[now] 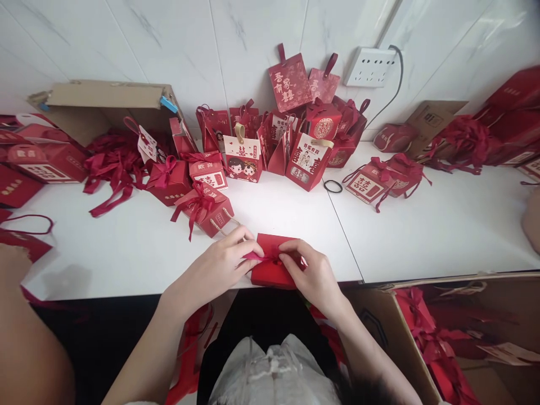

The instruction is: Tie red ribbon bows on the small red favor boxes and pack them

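Observation:
A small red gift box (272, 275) lies near the front edge of the white table, with a dark pink ribbon (254, 256) across its top. From the left, my left hand (230, 256) pinches the ribbon between thumb and fingers. My right hand (310, 270) pinches at the ribbon's middle over the box; its fingertips hide the knot or crossing there. Just beyond my left hand sits a red box with a ribbon bow (211, 211) and twisted cord handles.
Finished-looking red boxes (242, 159) stand along the wall. Loose ribbons (112, 163) spill from a cardboard box (109, 94) at left. A black ring (333, 186) lies mid-table. An open carton (400, 332) of red boxes is at lower right. Other people's arms (29, 332) show at both sides.

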Available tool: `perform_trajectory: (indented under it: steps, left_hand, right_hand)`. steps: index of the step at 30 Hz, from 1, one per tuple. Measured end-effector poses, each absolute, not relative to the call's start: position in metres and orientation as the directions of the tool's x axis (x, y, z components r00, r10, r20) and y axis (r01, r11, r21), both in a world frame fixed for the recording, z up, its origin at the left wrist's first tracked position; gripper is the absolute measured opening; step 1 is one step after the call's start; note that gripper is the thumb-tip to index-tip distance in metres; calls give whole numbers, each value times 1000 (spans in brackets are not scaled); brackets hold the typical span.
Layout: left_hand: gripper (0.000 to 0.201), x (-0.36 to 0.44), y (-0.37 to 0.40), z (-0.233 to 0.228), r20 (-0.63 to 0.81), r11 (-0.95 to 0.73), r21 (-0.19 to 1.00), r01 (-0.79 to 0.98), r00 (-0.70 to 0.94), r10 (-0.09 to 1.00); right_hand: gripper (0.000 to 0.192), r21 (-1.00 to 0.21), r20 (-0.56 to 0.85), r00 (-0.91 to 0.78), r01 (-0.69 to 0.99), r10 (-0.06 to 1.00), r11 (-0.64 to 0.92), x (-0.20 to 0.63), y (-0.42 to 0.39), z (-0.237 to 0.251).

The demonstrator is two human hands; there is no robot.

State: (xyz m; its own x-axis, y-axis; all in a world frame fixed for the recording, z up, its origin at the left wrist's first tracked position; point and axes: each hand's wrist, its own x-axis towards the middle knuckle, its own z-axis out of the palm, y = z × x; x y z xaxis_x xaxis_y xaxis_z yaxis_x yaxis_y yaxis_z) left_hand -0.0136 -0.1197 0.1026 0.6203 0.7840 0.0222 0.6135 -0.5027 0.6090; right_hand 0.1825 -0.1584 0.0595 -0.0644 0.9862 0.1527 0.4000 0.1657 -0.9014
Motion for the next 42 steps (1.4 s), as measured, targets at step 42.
perform_trajectory:
  steps: [42]
  left_hand:
    - [14,-11,-105,114,-75,-524,363,770,585,808]
  right_hand:
    - [14,-920,156,93,376,983,110,174,-159,63]
